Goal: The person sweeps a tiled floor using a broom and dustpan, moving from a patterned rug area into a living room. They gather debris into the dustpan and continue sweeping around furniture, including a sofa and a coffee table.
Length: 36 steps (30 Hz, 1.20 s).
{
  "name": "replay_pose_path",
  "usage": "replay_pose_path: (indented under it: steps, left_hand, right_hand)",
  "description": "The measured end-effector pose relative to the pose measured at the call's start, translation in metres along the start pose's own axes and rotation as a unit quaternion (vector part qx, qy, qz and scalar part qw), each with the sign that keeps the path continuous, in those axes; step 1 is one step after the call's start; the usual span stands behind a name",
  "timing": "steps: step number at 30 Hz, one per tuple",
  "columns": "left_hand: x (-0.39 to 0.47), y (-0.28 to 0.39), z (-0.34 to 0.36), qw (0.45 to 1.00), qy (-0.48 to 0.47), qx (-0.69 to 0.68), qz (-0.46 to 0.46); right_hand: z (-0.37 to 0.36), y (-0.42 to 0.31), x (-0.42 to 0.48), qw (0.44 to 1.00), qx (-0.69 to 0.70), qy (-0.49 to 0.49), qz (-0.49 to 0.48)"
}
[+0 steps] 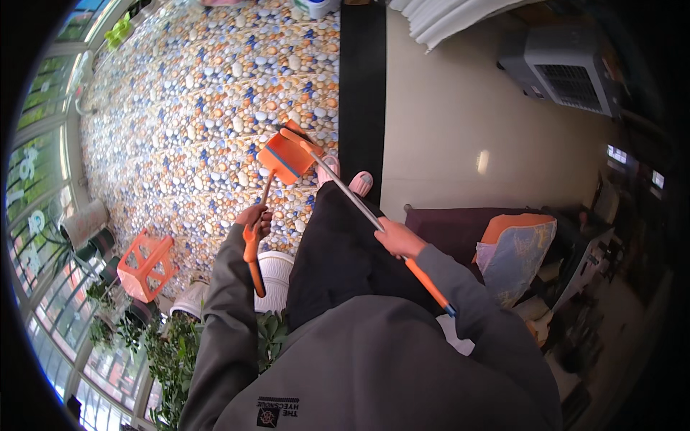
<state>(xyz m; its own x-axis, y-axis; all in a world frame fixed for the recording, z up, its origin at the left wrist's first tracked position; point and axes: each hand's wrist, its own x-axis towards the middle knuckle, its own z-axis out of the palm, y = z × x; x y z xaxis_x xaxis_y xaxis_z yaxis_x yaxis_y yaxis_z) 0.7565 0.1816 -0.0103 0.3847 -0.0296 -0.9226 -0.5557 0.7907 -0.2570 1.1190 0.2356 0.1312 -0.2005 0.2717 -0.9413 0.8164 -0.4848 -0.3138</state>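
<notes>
My left hand [255, 220] grips the metal handle of an orange dustpan [280, 158], whose pan lies out in front of my feet over the pebble-patterned floor [226, 113]. The orange and black grip end of that handle points back towards me. Closed around the metal pole of an orange broom [345, 189] is my right hand [398, 238]; the pole's orange grip end extends beneath my right forearm. The broom's orange head rests over or against the dustpan's far edge, with dark bristles partly hidden. Whether anything lies in the pan cannot be told.
A black floor strip [362, 86] divides the pebble-patterned floor from beige tiles [447, 124]. An orange plastic stool [144, 265], a white planter [275, 280] and potted plants [175, 345] stand at left. At right are a dark red bench or bed [442, 226] and an air cooler [560, 70].
</notes>
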Motion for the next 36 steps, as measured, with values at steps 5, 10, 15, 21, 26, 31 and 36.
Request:
replay_pose_path:
  steps: [5,10,15,21,26,31,36]
  left_hand:
    - [-0.008,-0.002,-0.011,0.994,-0.037,0.078,0.072]
    - [-0.04,0.004,0.06,0.976,-0.09,0.196,-0.017]
    - [-0.043,0.016,0.153,0.962,-0.1,0.221,-0.125]
    - [-0.024,0.011,0.3,0.945,-0.135,0.249,-0.161]
    - [-0.002,-0.012,0.439,0.927,-0.179,0.277,-0.179]
    - [0.034,-0.032,0.57,0.918,-0.173,0.311,-0.174]
    - [0.093,-0.054,0.703,0.9,-0.17,0.335,-0.221]
  right_hand:
    - [-0.03,0.041,-0.071,0.995,0.082,0.063,0.01]
    - [-0.049,0.095,-0.101,0.968,0.201,0.146,0.021]
    - [-0.056,0.152,-0.114,0.922,0.326,0.205,0.03]
    - [-0.09,0.227,-0.109,0.855,0.45,0.259,0.007]
    - [-0.156,0.297,-0.148,0.818,0.497,0.289,0.005]
    - [-0.211,0.353,-0.166,0.784,0.519,0.338,0.025]
    - [-0.258,0.402,-0.159,0.716,0.586,0.377,0.033]
